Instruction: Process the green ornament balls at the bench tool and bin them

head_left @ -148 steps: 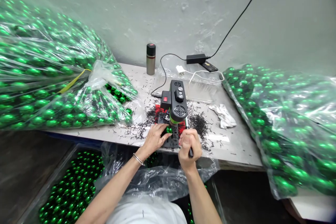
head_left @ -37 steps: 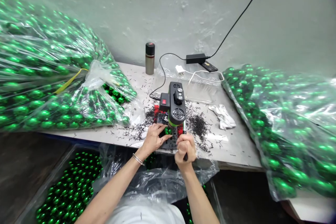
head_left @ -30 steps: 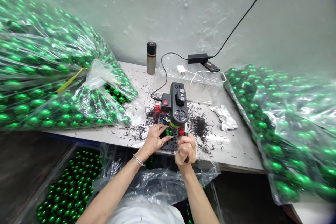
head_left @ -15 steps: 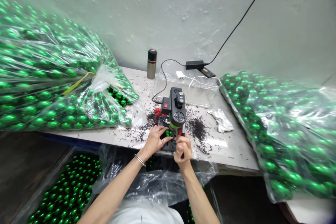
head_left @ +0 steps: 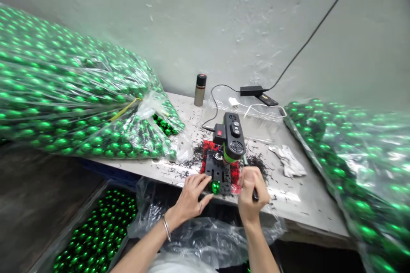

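Note:
A small bench drill press (head_left: pixel 233 136), black with a green band, stands on the worktable over its slotted black base plate (head_left: pixel 221 170). One shiny green ball (head_left: pixel 215 187) is at the front edge of that base. Just left of it is my left hand (head_left: pixel 188 200), thumb and fingers spread apart, their tips close beside the ball; I cannot tell if they touch it. My right hand (head_left: pixel 252 194) is wrapped round the press's lever handle (head_left: pixel 255 195), whose black end sticks out below the fist. Red cloth (head_left: pixel 235 175) lies under the base.
Black shavings (head_left: pixel 256 165) litter the worktable (head_left: pixel 173 175). Big clear bags of green balls (head_left: pixel 80 106) flank it. At the back are a flask (head_left: pixel 200 90), a power adapter (head_left: pixel 251 91) and a phone; white gloves (head_left: pixel 290 162) lie right. Below left is a bin of balls (head_left: pixel 96 230).
The green ball has come from beneath the drill head to the base's front edge, my left hand beside it. My right fist and the lever have swung right. The whole view has shifted.

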### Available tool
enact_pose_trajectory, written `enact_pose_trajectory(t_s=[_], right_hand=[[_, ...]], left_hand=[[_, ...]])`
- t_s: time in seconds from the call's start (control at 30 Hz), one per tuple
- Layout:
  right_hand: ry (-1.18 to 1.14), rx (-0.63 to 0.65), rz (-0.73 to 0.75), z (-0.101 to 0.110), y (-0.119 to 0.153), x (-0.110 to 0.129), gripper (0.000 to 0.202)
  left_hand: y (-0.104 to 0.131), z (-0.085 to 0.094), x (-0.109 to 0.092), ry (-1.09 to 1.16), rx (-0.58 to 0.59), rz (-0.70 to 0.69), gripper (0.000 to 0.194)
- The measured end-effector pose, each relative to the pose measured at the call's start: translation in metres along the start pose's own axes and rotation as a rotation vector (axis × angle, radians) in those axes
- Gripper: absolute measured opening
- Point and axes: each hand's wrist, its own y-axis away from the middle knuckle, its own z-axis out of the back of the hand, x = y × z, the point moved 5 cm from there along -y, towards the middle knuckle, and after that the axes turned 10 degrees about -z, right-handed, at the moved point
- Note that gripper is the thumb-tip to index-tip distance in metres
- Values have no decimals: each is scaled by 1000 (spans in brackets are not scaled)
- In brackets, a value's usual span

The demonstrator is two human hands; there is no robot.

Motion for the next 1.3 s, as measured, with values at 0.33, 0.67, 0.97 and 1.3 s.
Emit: enact_pose_trajectory(t_s=[0.33, 0.67, 0.97, 1.3], right_hand=[[-5, -31, 64, -1, 11, -16, 33], [17, -4, 112, -1, 13, -17, 31], [26, -29, 83, -2, 16, -22, 32], [37, -2, 80, -2, 17, -17, 33]], left_hand=[[-82, 93, 153, -496, 42, 494, 40], [-106, 93, 177, -362, 141, 617, 26], [-47, 96, 113, 755, -298, 720, 54], [-21, 28, 44, 1441, -365, 1054, 29]])
